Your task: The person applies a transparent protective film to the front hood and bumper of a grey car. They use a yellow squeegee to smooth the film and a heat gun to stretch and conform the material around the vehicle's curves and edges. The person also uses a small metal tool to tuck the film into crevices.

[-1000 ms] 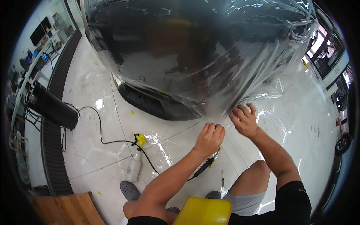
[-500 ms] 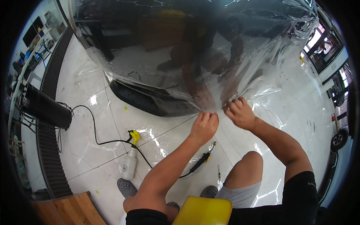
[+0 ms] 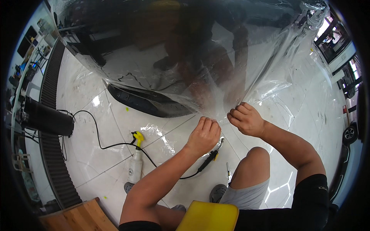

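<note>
- Left hand: fingers curled and pinched on the lower edge of the clear film, just below the glossy black car body
- Right hand: closed on the same film edge, just beside the left; the two hands sit close together but do not touch, apparently so the short stretch of edge between them stays taut
- Clear film: draped over the curved body panel, wrinkled and hanging loose toward the upper right; its lower edge meets both hands near the panel's underside
- Spray bottle with yellow trigger: stands on the white tiled floor to the left, within arm's reach
- Corded hand tool: lies on the floor just below the left hand, its black cable running left
- Yellow stool: under the person, at the lower edge; its low seat puts the hands level with the panel's lower edge
</note>
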`<act>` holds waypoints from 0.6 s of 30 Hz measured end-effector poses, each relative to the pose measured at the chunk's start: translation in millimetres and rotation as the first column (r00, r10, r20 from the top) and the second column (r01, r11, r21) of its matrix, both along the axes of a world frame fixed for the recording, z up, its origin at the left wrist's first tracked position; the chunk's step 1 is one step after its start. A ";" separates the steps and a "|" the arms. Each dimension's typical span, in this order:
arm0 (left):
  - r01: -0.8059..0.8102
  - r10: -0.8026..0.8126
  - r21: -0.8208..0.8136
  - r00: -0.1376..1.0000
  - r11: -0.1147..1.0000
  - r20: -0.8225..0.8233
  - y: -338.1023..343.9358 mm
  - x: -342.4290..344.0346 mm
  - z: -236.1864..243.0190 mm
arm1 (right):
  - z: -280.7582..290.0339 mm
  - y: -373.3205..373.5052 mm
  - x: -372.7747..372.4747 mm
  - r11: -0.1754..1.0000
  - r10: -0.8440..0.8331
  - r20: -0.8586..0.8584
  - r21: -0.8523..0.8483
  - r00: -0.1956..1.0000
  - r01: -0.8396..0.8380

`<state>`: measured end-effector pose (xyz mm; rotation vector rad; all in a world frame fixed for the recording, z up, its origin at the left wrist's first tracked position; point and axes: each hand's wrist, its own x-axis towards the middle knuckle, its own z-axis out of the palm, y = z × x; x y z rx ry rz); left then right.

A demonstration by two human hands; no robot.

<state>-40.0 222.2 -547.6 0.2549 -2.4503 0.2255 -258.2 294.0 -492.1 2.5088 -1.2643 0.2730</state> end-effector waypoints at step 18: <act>-0.190 0.209 -0.157 0.971 0.969 0.118 -23.1 -18.0 -38.4 | -9.5 -26.0 0.1 0.980 -0.174 -0.157 -0.124 0.972 0.155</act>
